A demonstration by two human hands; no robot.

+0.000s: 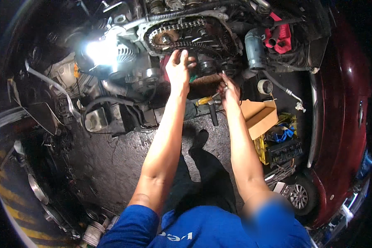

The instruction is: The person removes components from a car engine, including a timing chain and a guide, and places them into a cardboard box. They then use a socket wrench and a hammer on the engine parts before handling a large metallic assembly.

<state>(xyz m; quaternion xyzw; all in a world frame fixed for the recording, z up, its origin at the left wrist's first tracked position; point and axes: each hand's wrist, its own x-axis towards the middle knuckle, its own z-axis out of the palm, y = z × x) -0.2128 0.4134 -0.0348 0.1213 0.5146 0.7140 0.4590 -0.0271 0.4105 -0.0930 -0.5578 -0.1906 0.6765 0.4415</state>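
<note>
At the front of an open car engine, I have both my bare hands up near the metal timing chain (175, 28). The chain sits inside the engine's uncovered end, and it goes around a round brown sprocket (171, 37) on the left. My left hand (179, 71) is just below the chain. It is partly open with the fingers a bit bent and spread, and I see nothing in it. I cannot tell if my fingertips touch the engine.

My right hand (230, 91) is lower and to the right, near two dark round pulleys (207, 67). Its fingers are curled in. It may be pinching something small and thin, but I cannot tell what.

Between my arms, a screwdriver with a yellow handle (203, 100) lies on the front bar of the car. A black handle (213, 114) points down beside it. Just right of my right arm is an open cardboard box (262, 118), with a roll of tape (265, 87) above it and a yellow crate (261, 149) below. A bright lamp (100, 52) shines left of the chain. A dark red car (345, 111) stands far to the right.
</note>
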